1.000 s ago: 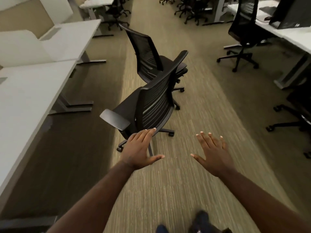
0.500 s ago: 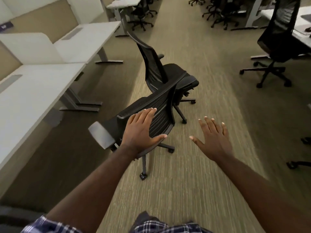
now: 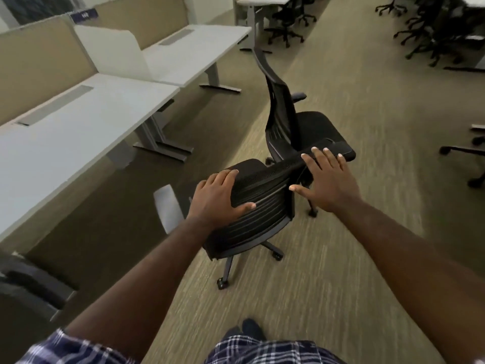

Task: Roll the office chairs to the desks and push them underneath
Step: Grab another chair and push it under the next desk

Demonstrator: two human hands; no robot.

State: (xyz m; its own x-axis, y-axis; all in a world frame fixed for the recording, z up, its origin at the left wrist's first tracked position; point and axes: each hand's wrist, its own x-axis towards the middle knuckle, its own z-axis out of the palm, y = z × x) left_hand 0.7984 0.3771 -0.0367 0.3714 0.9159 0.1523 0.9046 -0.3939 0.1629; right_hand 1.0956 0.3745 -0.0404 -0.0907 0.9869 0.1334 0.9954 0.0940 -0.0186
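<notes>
The near black office chair (image 3: 262,216) stands on the carpet aisle with its ribbed backrest toward me and a grey armrest (image 3: 168,206) on its left. My left hand (image 3: 217,198) grips the left end of the backrest's top edge, fingers over the top, thumb on the back. My right hand (image 3: 328,179) lies flat on the right end of that edge, fingers spread. A second black chair (image 3: 315,130) stands just beyond, seat to the right. The white desks (image 3: 65,132) run along the left.
A further white desk (image 3: 189,48) with a white divider panel (image 3: 112,51) lies beyond the near one. Part of another dark chair (image 3: 26,285) shows at the lower left. A chair base (image 3: 467,151) sits at the right edge, and several chairs (image 3: 286,27) stand far up the aisle.
I have stepped closer to the near chair. My left hand went from hovering to gripping the backrest top, and my right hand came down onto its right end.
</notes>
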